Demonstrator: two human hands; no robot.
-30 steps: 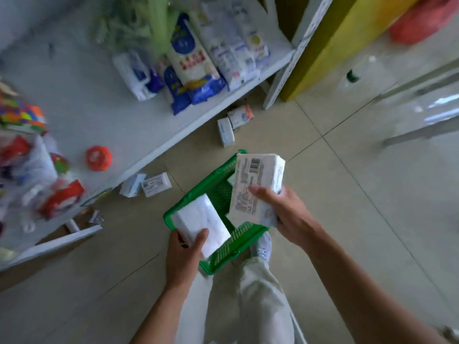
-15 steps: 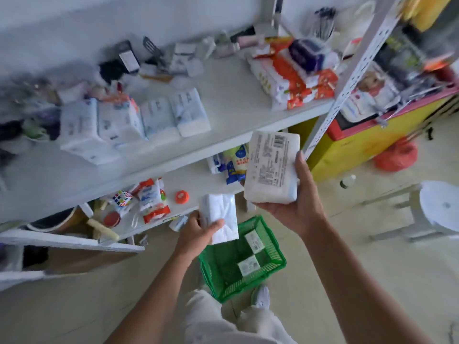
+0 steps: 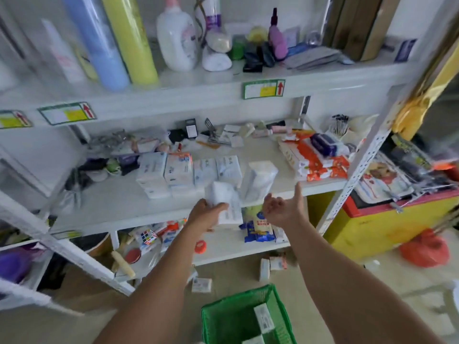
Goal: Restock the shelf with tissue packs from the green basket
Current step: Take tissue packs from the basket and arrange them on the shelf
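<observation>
My left hand (image 3: 207,214) grips a white tissue pack (image 3: 224,203) at the front edge of the middle shelf (image 3: 119,204). My right hand (image 3: 283,208) is open, palm up, thumb raised, just below a second white tissue pack (image 3: 259,180) that stands tilted on the shelf, apart from the fingers. A row of several tissue packs (image 3: 178,172) lies to the left of it on the same shelf. The green basket (image 3: 231,316) sits on the floor at the bottom, with tissue packs (image 3: 263,319) inside.
Red-and-white packs (image 3: 315,160) fill the shelf's right end. The top shelf holds rolls (image 3: 129,38) and bottles (image 3: 177,36). The lower shelf holds a puzzle cube (image 3: 147,237) and blue bags (image 3: 259,227). Small packs (image 3: 269,265) lie on the floor. A yellow cabinet (image 3: 387,224) stands at the right.
Both hands rose from the basket to the middle shelf. My right hand let go of its tissue pack, which now stands on the shelf. My left hand still holds its pack.
</observation>
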